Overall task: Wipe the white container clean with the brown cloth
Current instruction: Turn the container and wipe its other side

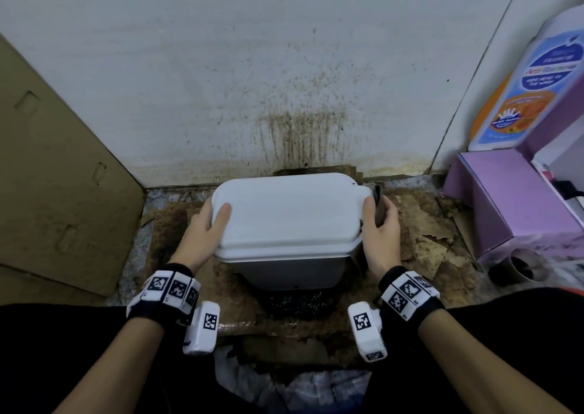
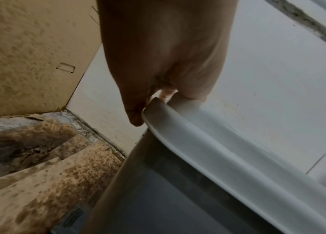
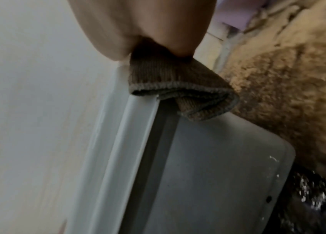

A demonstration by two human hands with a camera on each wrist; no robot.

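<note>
The white container sits on the dirty floor by the wall. The left hand grips its lid edge; the right hand pinches the brown cloth against the other edge. Hold steady and rub firmly along the rim.

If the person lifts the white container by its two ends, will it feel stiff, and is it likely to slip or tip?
The white container probably stays stiff: its rim keeps a straight line where the left hand grips it. It may be slippery, since the plastic looks smooth. The brown cloth held against the edge by the right hand might add grip. Held at both ends, it seems unlikely to tip.
</note>
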